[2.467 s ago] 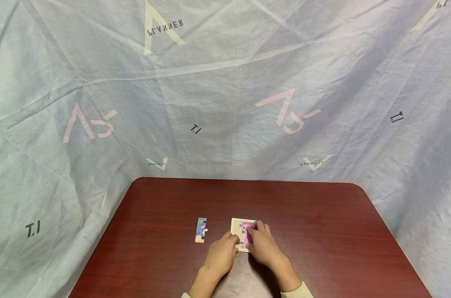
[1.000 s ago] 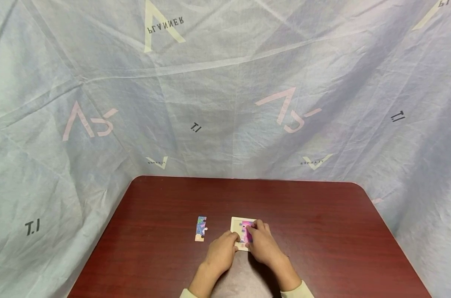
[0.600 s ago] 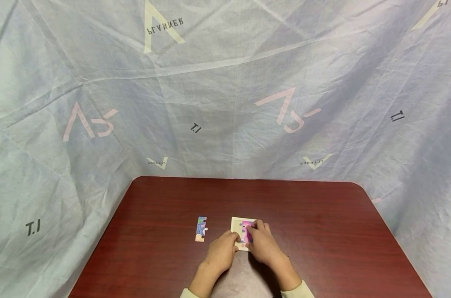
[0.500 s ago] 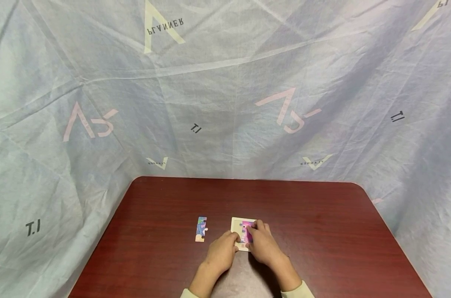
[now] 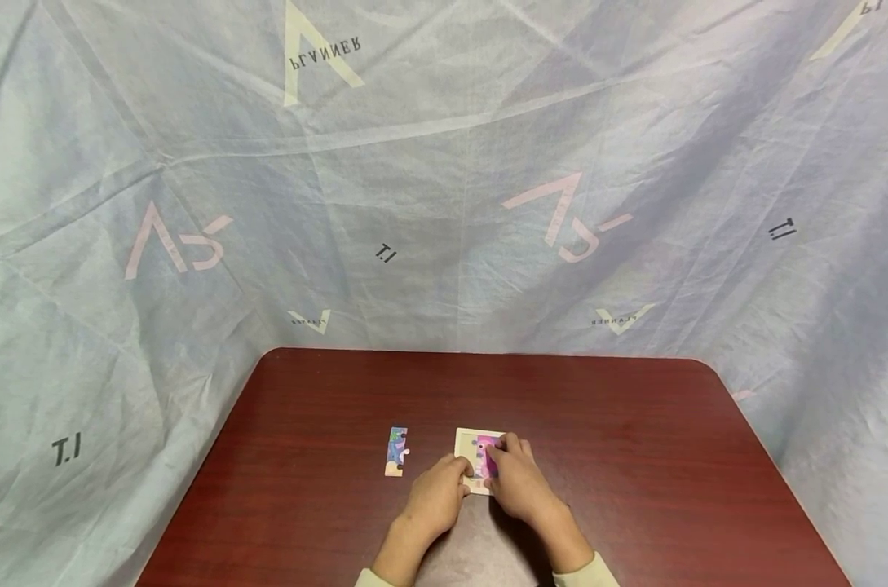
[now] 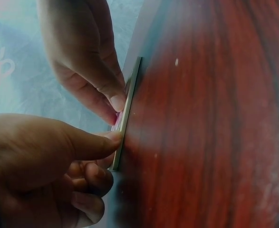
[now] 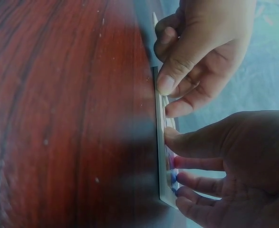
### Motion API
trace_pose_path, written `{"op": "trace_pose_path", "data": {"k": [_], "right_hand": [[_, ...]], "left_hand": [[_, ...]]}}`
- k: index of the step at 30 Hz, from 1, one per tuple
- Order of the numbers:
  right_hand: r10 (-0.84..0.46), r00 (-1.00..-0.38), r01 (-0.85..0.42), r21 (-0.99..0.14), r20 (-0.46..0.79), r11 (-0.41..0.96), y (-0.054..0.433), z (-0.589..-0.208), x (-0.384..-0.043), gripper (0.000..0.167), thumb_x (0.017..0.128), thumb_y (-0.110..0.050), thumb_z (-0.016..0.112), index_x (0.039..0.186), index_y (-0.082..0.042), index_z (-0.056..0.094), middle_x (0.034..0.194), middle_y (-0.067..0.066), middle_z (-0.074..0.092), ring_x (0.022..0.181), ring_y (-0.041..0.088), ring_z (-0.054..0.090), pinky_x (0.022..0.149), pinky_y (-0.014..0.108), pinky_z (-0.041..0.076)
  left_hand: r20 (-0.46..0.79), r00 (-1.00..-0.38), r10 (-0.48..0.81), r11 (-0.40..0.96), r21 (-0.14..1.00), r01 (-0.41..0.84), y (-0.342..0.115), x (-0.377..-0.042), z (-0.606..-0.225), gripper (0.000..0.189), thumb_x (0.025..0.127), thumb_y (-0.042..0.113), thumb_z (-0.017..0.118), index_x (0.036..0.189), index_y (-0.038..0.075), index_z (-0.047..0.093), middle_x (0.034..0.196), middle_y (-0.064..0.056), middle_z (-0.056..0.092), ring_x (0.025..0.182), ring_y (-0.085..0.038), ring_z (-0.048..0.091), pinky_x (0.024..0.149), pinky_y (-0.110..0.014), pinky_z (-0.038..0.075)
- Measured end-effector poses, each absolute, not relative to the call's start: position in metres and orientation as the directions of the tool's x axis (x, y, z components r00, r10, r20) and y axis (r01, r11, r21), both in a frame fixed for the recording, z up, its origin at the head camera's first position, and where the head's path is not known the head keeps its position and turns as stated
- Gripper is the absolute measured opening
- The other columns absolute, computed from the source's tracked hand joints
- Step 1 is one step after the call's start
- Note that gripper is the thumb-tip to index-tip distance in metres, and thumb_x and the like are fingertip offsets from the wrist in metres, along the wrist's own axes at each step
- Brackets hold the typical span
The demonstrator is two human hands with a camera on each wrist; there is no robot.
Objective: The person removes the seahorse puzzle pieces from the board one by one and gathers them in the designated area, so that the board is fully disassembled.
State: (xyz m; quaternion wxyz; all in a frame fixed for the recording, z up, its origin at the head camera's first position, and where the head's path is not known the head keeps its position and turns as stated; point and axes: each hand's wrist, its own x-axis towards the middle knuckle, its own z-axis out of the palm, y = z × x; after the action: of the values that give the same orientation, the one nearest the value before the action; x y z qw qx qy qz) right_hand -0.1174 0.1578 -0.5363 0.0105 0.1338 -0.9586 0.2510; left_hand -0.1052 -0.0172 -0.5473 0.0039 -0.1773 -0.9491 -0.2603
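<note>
A small cream jigsaw tray [image 5: 467,440] lies on the table before me, its left part bare. Pink and purple puzzle pieces [image 5: 482,461] fill its middle and right, partly covered by my right hand [image 5: 520,481]. That hand's thumb is at the near edge, and its fingertips bear on a pink puzzle piece, as the right wrist view also shows. My left hand [image 5: 436,497] grips the near left corner of the tray, thumb on the near rim [image 6: 121,142]. Left of the tray lies a loose blue puzzle piece [image 5: 395,452] with a knob on its right side.
The dark red wooden table [image 5: 326,522] has rounded far corners. Pale printed cloth [image 5: 429,204] hangs behind it and along both sides. The loose piece sits a short way from my left hand.
Both hands keep their places on the tray. The purple piece under my right fingers looked tilted earlier and now lies flatter. The loose blue piece has not moved.
</note>
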Motion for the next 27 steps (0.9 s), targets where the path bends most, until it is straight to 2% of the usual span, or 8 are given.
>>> {"op": "trace_pose_path", "data": {"k": [6, 14, 20, 27], "right_hand": [[-0.249, -0.966, -0.252, -0.487, 0.072, 0.836, 0.1576, -0.5359, -0.1174, 0.051, 0.081, -0.005, 0.085, 0.128, 0.009, 0.070, 0.130, 0.022, 0.058, 0.125, 0.043, 0.054, 0.106, 0.056, 0.050], [-0.244, -0.967, -0.246, -0.489, 0.070, 0.837, 0.1569, -0.5389, -0.1169, 0.052, 0.083, -0.004, 0.084, 0.131, 0.009, 0.068, 0.132, 0.022, 0.057, 0.127, 0.044, 0.053, 0.107, 0.056, 0.050], [-0.258, -0.957, -0.290, -0.448, 0.132, 0.846, 0.1562, -0.5379, -0.1154, 0.042, 0.087, 0.003, 0.076, 0.128, 0.009, 0.070, 0.124, 0.019, 0.059, 0.119, 0.040, 0.055, 0.102, 0.054, 0.051], [-0.255, -0.960, -0.279, -0.454, 0.114, 0.846, 0.1561, -0.5377, -0.1150, 0.047, 0.083, 0.005, 0.077, 0.130, 0.009, 0.069, 0.125, 0.019, 0.058, 0.121, 0.040, 0.054, 0.103, 0.054, 0.051]], "left_hand": [[0.089, -0.939, 0.332, 0.796, 0.508, 0.329, -0.0172, -0.1055, -0.5489, 0.018, 0.090, 0.012, 0.079, 0.104, 0.015, 0.069, 0.095, 0.003, 0.066, 0.075, -0.012, 0.064, 0.067, -0.033, 0.052], [0.091, -0.934, 0.346, 0.797, 0.496, 0.344, -0.0164, -0.1064, -0.5439, 0.019, 0.090, 0.011, 0.080, 0.103, 0.014, 0.067, 0.095, 0.002, 0.065, 0.075, -0.014, 0.065, 0.066, -0.033, 0.052], [0.069, -0.939, 0.337, 0.809, 0.488, 0.326, -0.0142, -0.1074, -0.5437, 0.020, 0.089, 0.009, 0.080, 0.103, 0.012, 0.065, 0.095, 0.001, 0.063, 0.077, -0.018, 0.067, 0.066, -0.035, 0.053], [0.049, -0.947, 0.317, 0.811, 0.504, 0.297, -0.0119, -0.1073, -0.5436, 0.020, 0.090, 0.008, 0.079, 0.103, 0.011, 0.065, 0.096, 0.000, 0.062, 0.077, -0.021, 0.069, 0.067, -0.036, 0.054]]}}
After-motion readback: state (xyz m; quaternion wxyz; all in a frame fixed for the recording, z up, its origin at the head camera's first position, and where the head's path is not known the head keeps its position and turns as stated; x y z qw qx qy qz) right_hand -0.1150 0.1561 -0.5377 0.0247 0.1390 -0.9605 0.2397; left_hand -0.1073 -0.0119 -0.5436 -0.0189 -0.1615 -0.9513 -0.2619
